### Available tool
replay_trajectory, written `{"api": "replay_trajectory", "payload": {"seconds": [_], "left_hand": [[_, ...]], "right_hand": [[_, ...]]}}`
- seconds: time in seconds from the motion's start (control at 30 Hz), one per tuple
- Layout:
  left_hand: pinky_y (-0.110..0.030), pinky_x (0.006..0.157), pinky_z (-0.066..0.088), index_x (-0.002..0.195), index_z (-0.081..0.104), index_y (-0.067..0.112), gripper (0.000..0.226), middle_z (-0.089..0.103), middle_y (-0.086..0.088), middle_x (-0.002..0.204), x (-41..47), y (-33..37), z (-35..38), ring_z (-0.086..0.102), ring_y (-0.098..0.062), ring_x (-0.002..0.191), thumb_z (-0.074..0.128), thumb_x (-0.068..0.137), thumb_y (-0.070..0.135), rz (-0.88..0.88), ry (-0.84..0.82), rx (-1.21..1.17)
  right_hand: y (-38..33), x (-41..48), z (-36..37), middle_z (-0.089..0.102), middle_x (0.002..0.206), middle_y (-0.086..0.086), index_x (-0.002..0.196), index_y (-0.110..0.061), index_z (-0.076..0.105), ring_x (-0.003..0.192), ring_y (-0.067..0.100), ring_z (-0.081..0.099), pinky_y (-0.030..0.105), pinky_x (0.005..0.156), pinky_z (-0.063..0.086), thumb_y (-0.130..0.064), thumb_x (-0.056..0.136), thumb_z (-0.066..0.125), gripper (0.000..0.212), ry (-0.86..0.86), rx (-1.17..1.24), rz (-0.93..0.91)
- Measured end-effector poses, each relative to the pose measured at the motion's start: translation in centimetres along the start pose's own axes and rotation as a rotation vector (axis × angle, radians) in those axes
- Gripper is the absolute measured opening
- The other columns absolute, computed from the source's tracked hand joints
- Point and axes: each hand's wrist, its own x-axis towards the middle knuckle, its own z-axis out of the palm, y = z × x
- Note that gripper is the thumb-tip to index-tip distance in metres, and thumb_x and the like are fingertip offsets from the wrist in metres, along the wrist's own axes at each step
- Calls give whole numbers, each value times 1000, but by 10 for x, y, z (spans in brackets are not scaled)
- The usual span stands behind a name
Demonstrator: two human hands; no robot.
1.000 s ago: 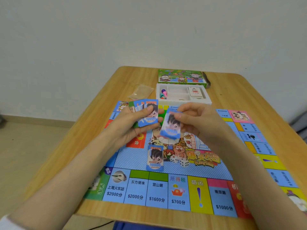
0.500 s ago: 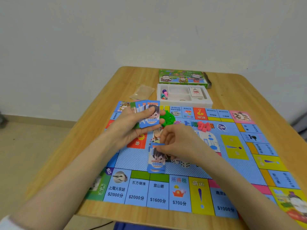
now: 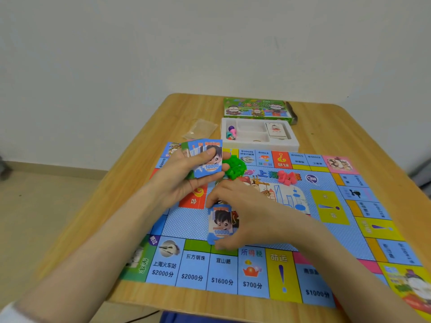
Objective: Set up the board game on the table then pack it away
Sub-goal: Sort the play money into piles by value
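"Where's the money going?"

"Centre of the frame. The right hand (image 3: 247, 215) curves over a small stack of blue 10000 paper notes (image 3: 221, 223) lying on the bright printed game board (image 3: 191, 223). The thumb is at the near end and the forefinger at the far end, lightly pinching it lengthwise."

"And the other?"

"The left hand (image 3: 186, 180), just up and left of centre, grips a fan of blue paper notes (image 3: 206, 159). The thumb presses across the top one and the fingers curl behind. It hovers clear of the board."

"Dealing out, 1 note at a time?"

"That's my reading. It's setup, with packing far off. To do it well, I'd square the stack between thumb and forefinger before letting go, so the edges line up flat."

"Anything in the way?"

"The heap of green plastic houses (image 3: 234, 167) sits just right of the fan, and the pink plastic pieces (image 3: 286, 179) lie further right. A wide sweep could scatter them. Paper is light, so lift straight up rather than drag."

"The rest?"

"Upper middle: a white plastic tray (image 3: 261, 148), a green cardboard box lid (image 3: 256, 108) behind it, and a clear plastic bag (image 3: 200, 129) to its left, all on the pale wooden table (image 3: 338, 131)."
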Motion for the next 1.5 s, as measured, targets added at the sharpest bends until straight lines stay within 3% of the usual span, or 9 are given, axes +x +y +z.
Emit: {"api": "replay_trajectory", "payload": {"seconds": [0.13, 0.27, 0.4, 0.5, 0.7, 0.9, 1.17, 1.3, 1.5], "left_hand": [[-21, 52, 56, 96, 63, 7, 11, 75, -6, 80, 0, 0, 0, 71, -14, 66, 53, 92, 6, 8, 1, -12], [-22, 53, 57, 97, 64, 6, 12, 75, -6, 82, 1, -1, 0, 71, -14, 66, 54, 91, 6, -6, -5, -27], [-23, 51, 56, 93, 64, 9, 10, 75, -6, 78, 0, -2, 0, 71, -14, 64, 56, 88, 6, -27, -15, 13], [-25, 51, 57, 96, 64, 9, 17, 74, -7, 77, -3, -5, 3, 72, -18, 63, 62, 78, 8, -72, -104, 124], [-25, 51, 57, 98, 65, 9, 17, 72, -7, 75, -4, -12, 7, 70, -18, 58, 61, 81, 8, -114, -238, 261], [-22, 43, 49, 92, 59, 6, 41, 55, -4, 59, 0, -11, 4, 54, -12, 46, 49, 80, 45, -105, -218, 201], [-19, 41, 45, 91, 51, 12, 30, 48, 1, 59, 11, -6, -6, 49, -9, 46, 53, 83, 42, -87, -74, -99], [-18, 42, 46, 106, 53, 10, 35, 49, 0, 60, 12, -7, -7, 50, -9, 47, 51, 89, 40, -68, -63, -93], [-19, 43, 46, 98, 56, 11, 37, 48, 0, 60, 14, -9, -7, 50, -10, 47, 54, 78, 42, -61, -95, -72]], "right_hand": [[-3, 1, 2, 49, 111, -11, 114, -24, 51, 102, 10, 42, 34, 92, 39, -39, 74, 75, 49, 74, -17, -43], [-1, -1, -4, 49, 103, -18, 104, -27, 54, 95, -1, 42, 16, 83, 38, -51, 70, 74, 46, 110, 85, 17], [5, 2, -17, 58, 72, 0, 75, -10, 61, 62, 3, 46, 15, 56, 36, -64, 70, 49, 55, 510, 412, 206], [10, 4, -19, 61, 65, 0, 74, -7, 59, 58, 8, 51, 15, 54, 38, -49, 85, 52, 45, 667, 571, 304], [10, 7, -10, 60, 68, 6, 78, -10, 57, 48, 8, 58, 18, 50, 48, -19, 88, 64, 15, 620, 681, 311], [12, 1, -21, 60, 58, 5, 75, -8, 58, 43, 9, 55, 16, 44, 42, -9, 85, 67, 13, 788, 762, 299], [5, 5, -14, 69, 69, 8, 82, -8, 65, 55, 15, 63, 24, 52, 52, -8, 82, 70, 5, 259, 679, 265], [4, 10, -5, 66, 72, 0, 83, -12, 68, 69, 13, 64, 28, 71, 54, -12, 79, 74, 8, 214, 489, 221], [2, 12, 1, 50, 64, -17, 89, -12, 69, 56, -12, 50, 7, 57, 39, -16, 74, 78, 18, 194, 233, 178]]}}
